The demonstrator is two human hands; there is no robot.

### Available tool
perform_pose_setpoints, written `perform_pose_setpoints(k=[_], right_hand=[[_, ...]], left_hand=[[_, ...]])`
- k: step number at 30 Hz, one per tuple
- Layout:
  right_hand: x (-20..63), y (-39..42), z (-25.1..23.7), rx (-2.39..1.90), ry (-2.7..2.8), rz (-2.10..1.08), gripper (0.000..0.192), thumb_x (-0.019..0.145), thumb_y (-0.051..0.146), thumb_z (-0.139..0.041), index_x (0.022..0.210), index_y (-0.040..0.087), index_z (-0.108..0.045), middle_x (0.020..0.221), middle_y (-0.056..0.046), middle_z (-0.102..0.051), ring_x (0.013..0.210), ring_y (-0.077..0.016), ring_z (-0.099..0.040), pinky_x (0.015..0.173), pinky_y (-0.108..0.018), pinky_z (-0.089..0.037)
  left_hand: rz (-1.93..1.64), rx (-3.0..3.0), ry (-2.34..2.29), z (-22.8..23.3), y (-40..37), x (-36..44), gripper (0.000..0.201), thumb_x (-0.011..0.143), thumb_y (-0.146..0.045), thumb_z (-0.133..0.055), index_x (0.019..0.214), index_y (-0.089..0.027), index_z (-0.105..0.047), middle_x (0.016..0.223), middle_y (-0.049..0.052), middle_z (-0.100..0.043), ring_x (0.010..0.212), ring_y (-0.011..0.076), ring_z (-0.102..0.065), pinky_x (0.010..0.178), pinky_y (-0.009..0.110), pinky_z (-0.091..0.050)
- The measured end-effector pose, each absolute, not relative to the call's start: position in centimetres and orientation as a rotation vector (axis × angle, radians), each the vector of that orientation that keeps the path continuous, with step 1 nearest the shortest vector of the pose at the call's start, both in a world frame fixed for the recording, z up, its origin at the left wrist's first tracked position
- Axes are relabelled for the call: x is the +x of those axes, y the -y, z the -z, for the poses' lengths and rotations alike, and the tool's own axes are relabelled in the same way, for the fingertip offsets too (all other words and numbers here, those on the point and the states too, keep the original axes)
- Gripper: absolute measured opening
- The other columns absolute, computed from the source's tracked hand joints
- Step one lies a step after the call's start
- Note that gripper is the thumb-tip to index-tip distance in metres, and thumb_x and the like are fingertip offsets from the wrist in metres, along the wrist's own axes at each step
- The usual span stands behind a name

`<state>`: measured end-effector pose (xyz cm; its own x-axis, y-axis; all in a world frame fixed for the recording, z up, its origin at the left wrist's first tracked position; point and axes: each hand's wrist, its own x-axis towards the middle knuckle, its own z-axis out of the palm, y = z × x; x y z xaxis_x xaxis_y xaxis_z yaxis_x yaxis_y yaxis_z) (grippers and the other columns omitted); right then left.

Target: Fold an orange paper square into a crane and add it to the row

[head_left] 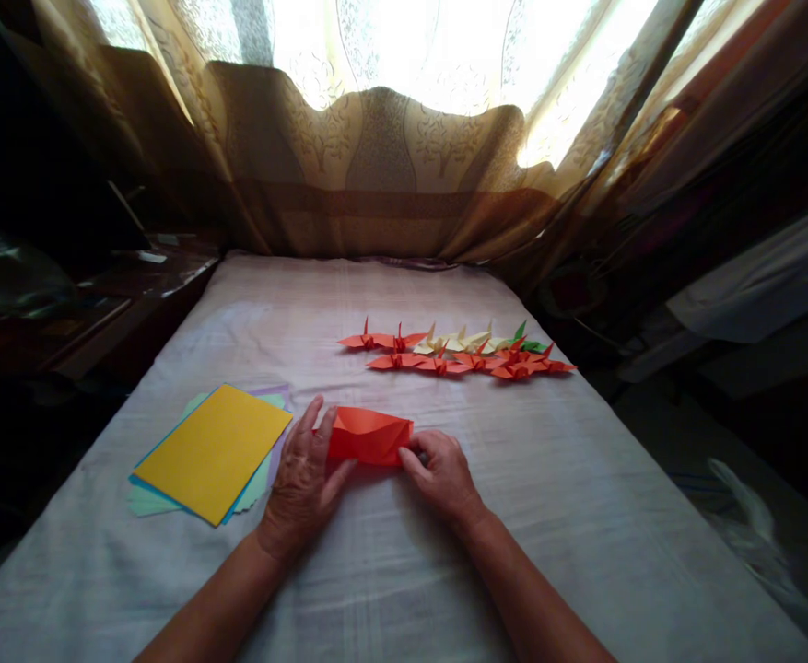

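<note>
A folded sheet of red origami paper [368,436] rests on the cloth-covered surface in front of me, creased across its face. My left hand [305,470] grips its left end, with the thumb at the near edge and the fingers at the far side. At the right end, my right hand [439,470] pinches the corner between thumb and curled fingers. Beyond the paper stand several folded paper cranes in two rows, among them a red crane [440,366], a cream crane [469,342] and a partly hidden green crane [529,344].
Left of my hands lies a stack of coloured paper with a yellow sheet [216,453] on top. A pale checked cloth [390,589] covers the surface. A patterned curtain [390,152] hangs behind it. Crumpled clear plastic [755,525] lies off the right edge.
</note>
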<state>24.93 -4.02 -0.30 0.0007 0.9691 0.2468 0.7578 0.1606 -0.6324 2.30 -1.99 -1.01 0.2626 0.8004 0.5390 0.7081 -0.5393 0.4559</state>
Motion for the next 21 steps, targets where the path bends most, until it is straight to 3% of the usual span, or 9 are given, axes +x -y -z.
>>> perform_pose_setpoints(k=[3,5,7,8,10,11,13,15,21], right_hand=[[25.6,4.8,0.5,-1.472,1.875,-0.43,0.015,0.08,0.016,-0.057,0.087,0.024,-0.068,0.095,-0.002,-0.075,0.105,-0.0231,-0.063,0.094,-0.038,-0.04],[26.2,5.4,0.7,-1.406,1.944,-0.386,0.021,0.075,0.01,-0.056,0.087,0.025,-0.067,0.104,-0.001,-0.075,0.121,-0.0254,-0.056,0.101,-0.042,-0.036],[26.6,5.9,0.8,-1.405,2.008,-0.334,0.025,0.073,0.008,-0.054,0.088,0.024,-0.067,0.111,-0.002,-0.073,0.127,-0.0267,-0.051,0.102,-0.044,-0.034],[26.7,6.0,0.8,-1.41,2.045,-0.308,0.029,0.074,0.008,-0.054,0.093,0.025,-0.068,0.115,-0.003,-0.072,0.129,-0.0272,-0.049,0.103,-0.044,-0.033],[26.7,5.9,0.8,-1.412,2.144,-0.274,0.039,0.076,0.011,-0.057,0.11,0.026,-0.068,0.126,-0.005,-0.067,0.133,-0.0293,-0.044,0.105,-0.047,-0.03],[26.6,5.7,0.7,-1.41,2.202,-0.27,0.044,0.076,0.015,-0.061,0.119,0.027,-0.066,0.132,-0.007,-0.064,0.135,-0.0308,-0.042,0.106,-0.048,-0.028],[26.4,5.3,0.6,-1.416,2.304,-0.283,0.05,0.077,0.023,-0.067,0.126,0.03,-0.064,0.141,-0.009,-0.056,0.137,-0.0333,-0.038,0.107,-0.05,-0.027],[26.3,4.9,0.6,-1.446,2.338,-0.307,0.043,0.078,0.027,-0.069,0.121,0.033,-0.068,0.144,-0.008,-0.053,0.138,-0.0336,-0.037,0.107,-0.05,-0.027],[26.3,4.9,1.3,-1.553,2.16,-0.323,0.016,0.085,0.029,-0.066,0.096,0.034,-0.077,0.138,-0.005,-0.058,0.138,-0.0319,-0.038,0.106,-0.051,-0.03]], left_hand=[[-1.077,2.208,-1.426,1.0,2.0,1.6,0.094,0.086,-0.022,-0.062,0.157,-0.027,-0.001,0.144,0.014,-0.05,0.133,0.0292,-0.048,0.107,0.05,-0.043],[-0.961,2.133,-1.307,1.1,1.7,0.3,0.096,0.083,-0.014,-0.058,0.156,-0.027,0.002,0.12,0.006,-0.068,0.116,0.0229,-0.062,0.103,0.045,-0.048],[-0.907,2.191,-1.128,1.2,1.2,-1.0,0.089,0.079,-0.007,-0.051,0.156,-0.029,-0.01,0.106,0.002,-0.072,0.109,0.0196,-0.065,0.105,0.045,-0.046],[-0.848,2.248,-1.062,1.3,1.0,-1.5,0.083,0.077,-0.005,-0.05,0.152,-0.03,-0.026,0.106,0.001,-0.073,0.11,0.0192,-0.065,0.108,0.046,-0.042],[-0.724,2.389,-0.94,1.6,0.6,-2.1,0.062,0.073,-0.003,-0.049,0.127,-0.031,-0.06,0.114,0.001,-0.072,0.117,0.0215,-0.062,0.113,0.05,-0.034],[-0.686,2.433,-0.915,1.7,0.5,-2.1,0.054,0.072,-0.003,-0.049,0.115,-0.03,-0.067,0.117,0.002,-0.072,0.12,0.0231,-0.06,0.113,0.052,-0.033],[-0.647,2.478,-0.904,1.9,0.5,-1.9,0.045,0.072,-0.003,-0.049,0.103,-0.028,-0.071,0.122,0.003,-0.07,0.125,0.0251,-0.057,0.112,0.054,-0.032],[-0.639,2.479,-0.921,1.6,0.6,-1.6,0.04,0.077,-0.005,-0.049,0.104,-0.026,-0.07,0.118,0.004,-0.072,0.123,0.0247,-0.059,0.112,0.053,-0.033],[-0.668,2.407,-1.035,-0.4,0.9,-0.6,0.022,0.094,-0.024,-0.048,0.097,-0.025,-0.07,0.094,0.002,-0.075,0.09,0.0196,-0.069,0.098,0.04,-0.048]])
